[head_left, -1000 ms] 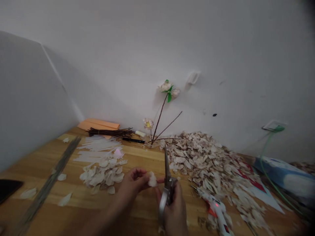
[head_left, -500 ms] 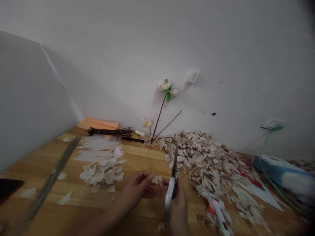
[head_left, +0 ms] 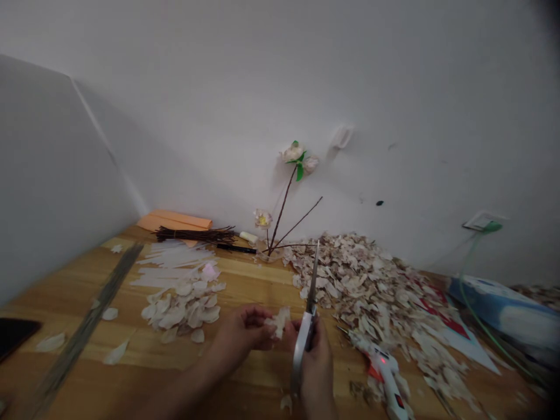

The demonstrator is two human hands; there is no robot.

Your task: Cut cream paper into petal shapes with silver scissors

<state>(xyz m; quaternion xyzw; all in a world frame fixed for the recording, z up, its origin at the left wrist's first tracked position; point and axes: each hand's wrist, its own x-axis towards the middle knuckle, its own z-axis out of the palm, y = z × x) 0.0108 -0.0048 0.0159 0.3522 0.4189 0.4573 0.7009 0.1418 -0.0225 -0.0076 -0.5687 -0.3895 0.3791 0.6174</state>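
Between the fingers of my left hand is a small pale petal, pinched at its edge. My right hand is wrapped around metal scissors, whose blades point away toward the wall. Its thumb and fingertips are close to the petal; whether they touch it I cannot tell. To the left lies a small heap of pale petals. A much larger pile of dried petals spreads to the right. A glue gun with a lit red light rests beside my right hand.
Flowers on brown stems stand against the wall. At the back left are a bundle of dark sticks, orange paper, a black pen and white strips. Thin wires and a dark phone-like slab lie left.
The petal now shows larger and higher between my hands. My left fingers have shifted slightly, while the scissors stay in my right hand almost in place.
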